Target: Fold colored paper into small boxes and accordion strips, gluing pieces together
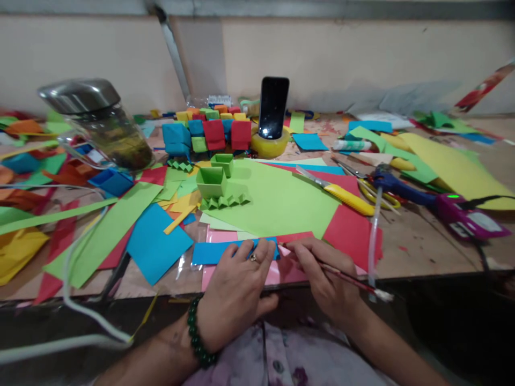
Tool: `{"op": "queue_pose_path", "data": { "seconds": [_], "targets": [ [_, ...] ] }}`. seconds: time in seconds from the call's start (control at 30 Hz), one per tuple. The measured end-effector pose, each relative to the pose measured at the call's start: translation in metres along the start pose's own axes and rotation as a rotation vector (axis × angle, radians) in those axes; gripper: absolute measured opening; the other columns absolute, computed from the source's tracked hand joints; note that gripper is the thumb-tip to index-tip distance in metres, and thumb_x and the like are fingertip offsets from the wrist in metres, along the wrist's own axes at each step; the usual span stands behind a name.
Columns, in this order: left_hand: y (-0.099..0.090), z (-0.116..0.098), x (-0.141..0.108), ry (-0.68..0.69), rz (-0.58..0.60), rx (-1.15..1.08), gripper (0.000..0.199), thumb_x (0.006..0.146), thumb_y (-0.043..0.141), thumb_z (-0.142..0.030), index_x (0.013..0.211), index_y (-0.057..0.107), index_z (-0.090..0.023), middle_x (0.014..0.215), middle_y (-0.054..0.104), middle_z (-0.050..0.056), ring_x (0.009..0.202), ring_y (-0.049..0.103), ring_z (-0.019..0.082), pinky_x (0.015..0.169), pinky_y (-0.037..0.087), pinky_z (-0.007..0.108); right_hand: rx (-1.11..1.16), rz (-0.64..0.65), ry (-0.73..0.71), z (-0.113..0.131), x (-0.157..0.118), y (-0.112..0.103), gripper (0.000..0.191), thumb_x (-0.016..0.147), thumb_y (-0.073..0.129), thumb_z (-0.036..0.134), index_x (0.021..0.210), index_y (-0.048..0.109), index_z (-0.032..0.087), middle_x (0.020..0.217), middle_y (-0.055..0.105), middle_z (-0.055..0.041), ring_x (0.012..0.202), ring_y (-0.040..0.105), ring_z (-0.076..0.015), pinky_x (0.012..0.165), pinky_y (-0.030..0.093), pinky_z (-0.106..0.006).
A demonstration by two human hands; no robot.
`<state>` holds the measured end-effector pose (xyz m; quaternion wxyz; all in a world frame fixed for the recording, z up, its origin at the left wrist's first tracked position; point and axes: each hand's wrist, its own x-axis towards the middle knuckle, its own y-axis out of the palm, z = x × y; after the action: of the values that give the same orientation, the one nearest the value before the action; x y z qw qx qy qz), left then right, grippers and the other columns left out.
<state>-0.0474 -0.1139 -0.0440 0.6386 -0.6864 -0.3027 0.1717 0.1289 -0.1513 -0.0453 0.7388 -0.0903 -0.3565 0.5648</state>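
Note:
My left hand lies flat on a blue paper strip, its fingers stretched out and pressing it down near the table's front edge. At the strip's right end, my right hand is closed around a slim dark red pencil with a whitish rear end. Its tip is close to the strip's edge, partly hidden by my fingers. Under the strip are pink sheets and clear plastic. Beyond my hands, a light green sheet bears folded green paper boxes and a green zigzag strip.
A yellow utility knife lies with its blade out; scissors are beside it. A blue-and-purple glue gun rests right. At the back stand a phone in a tape roll, paper cubes and a glass jar.

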Motion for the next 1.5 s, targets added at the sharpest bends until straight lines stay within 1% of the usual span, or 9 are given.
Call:
{"op": "queue_pose_path", "data": {
  "seconds": [0.17, 0.37, 0.53, 0.77, 0.9, 1.03, 1.17, 1.37, 1.5],
  "targets": [
    [0.003, 0.004, -0.003, 0.001, -0.049, -0.038, 0.071, 0.078, 0.062, -0.051, 0.136, 0.043, -0.015, 0.127, 0.058, 0.011, 0.108, 0.051, 0.028, 0.089, 0.044, 0.041, 0.016, -0.193, -0.112, 0.012, -0.015, -0.012, 0.026, 0.09, 0.046, 0.012, 0.11, 0.059, 0.022, 0.089, 0.066, -0.0037, 0.084, 0.065, -0.0163, 0.079, 0.053, -0.032],
    [0.012, 0.008, -0.012, 0.144, -0.386, 0.036, 0.048, 0.086, 0.052, -0.053, 0.111, 0.061, -0.013, 0.089, 0.067, 0.01, 0.084, 0.058, 0.023, 0.073, 0.048, 0.036, -0.187, -0.308, -0.153, 0.039, -0.026, -0.036, 0.021, 0.091, 0.047, 0.017, 0.101, 0.064, 0.022, 0.091, 0.07, -0.0047, 0.079, 0.068, -0.0167, 0.074, 0.053, -0.029],
    [0.015, 0.006, -0.019, 0.118, -0.451, 0.042, 0.031, 0.087, 0.056, -0.04, 0.103, 0.065, -0.014, 0.073, 0.062, 0.006, 0.072, 0.056, 0.021, 0.064, 0.046, 0.035, -0.397, -0.32, -0.164, 0.008, -0.018, -0.055, 0.019, 0.09, 0.053, 0.02, 0.105, 0.064, 0.02, 0.085, 0.073, -0.0033, 0.073, 0.069, -0.0169, 0.072, 0.053, -0.028],
    [-0.004, 0.009, -0.015, -0.115, -0.159, -0.031, 0.053, 0.089, 0.05, -0.049, 0.132, 0.049, -0.018, 0.122, 0.059, 0.012, 0.105, 0.057, 0.027, 0.081, 0.049, 0.036, -0.9, 0.171, -0.182, -0.051, 0.036, -0.091, 0.045, 0.081, 0.035, -0.001, 0.116, 0.06, 0.012, 0.107, 0.066, -0.0151, 0.101, 0.059, -0.0271, 0.079, 0.047, -0.035],
    [-0.013, 0.009, -0.009, -0.16, -0.037, -0.035, 0.043, 0.09, 0.049, -0.046, 0.124, 0.056, -0.021, 0.116, 0.06, 0.009, 0.1, 0.06, 0.024, 0.078, 0.048, 0.033, -0.952, 0.414, -0.193, -0.067, 0.075, -0.087, 0.047, 0.08, 0.038, 0.0, 0.121, 0.057, 0.013, 0.11, 0.064, -0.0151, 0.104, 0.055, -0.0264, 0.071, 0.043, -0.031],
    [-0.013, 0.009, -0.008, -0.157, -0.033, -0.068, 0.042, 0.09, 0.048, -0.047, 0.122, 0.058, -0.021, 0.112, 0.06, 0.009, 0.096, 0.06, 0.023, 0.079, 0.047, 0.033, -0.968, 0.472, -0.183, -0.075, 0.09, -0.079, 0.052, 0.083, 0.041, 0.006, 0.132, 0.052, 0.018, 0.102, 0.065, -0.013, 0.094, 0.058, -0.0245, 0.059, 0.036, -0.027],
    [-0.01, 0.012, -0.009, -0.193, -0.071, -0.088, 0.043, 0.088, 0.052, -0.048, 0.12, 0.058, -0.019, 0.114, 0.058, 0.01, 0.101, 0.058, 0.025, 0.085, 0.045, 0.036, -0.951, 0.394, -0.15, -0.066, 0.084, -0.078, 0.074, 0.081, 0.039, 0.004, 0.15, 0.022, 0.026, 0.091, 0.066, -0.0074, 0.072, 0.059, -0.0188, 0.053, 0.031, -0.026],
    [-0.009, 0.013, -0.009, -0.217, -0.065, -0.094, 0.038, 0.084, 0.057, -0.05, 0.103, 0.056, -0.017, 0.101, 0.059, 0.009, 0.094, 0.056, 0.025, 0.08, 0.044, 0.036, -0.635, 0.531, -0.222, -0.03, 0.067, -0.062, 0.034, 0.09, 0.049, 0.04, 0.109, 0.066, 0.017, 0.103, 0.066, -0.0118, 0.096, 0.058, -0.024, 0.074, 0.041, -0.029],
    [-0.02, 0.013, -0.008, -0.19, -0.078, -0.168, 0.023, 0.088, 0.053, -0.041, 0.093, 0.054, -0.018, 0.093, 0.061, 0.006, 0.087, 0.056, 0.021, 0.076, 0.043, 0.033, -0.52, 0.58, -0.205, -0.027, 0.055, -0.046, 0.012, 0.081, 0.062, 0.029, 0.084, 0.066, 0.018, 0.09, 0.066, -0.0078, 0.081, 0.059, -0.0187, 0.063, 0.038, -0.025]
  ]
}}
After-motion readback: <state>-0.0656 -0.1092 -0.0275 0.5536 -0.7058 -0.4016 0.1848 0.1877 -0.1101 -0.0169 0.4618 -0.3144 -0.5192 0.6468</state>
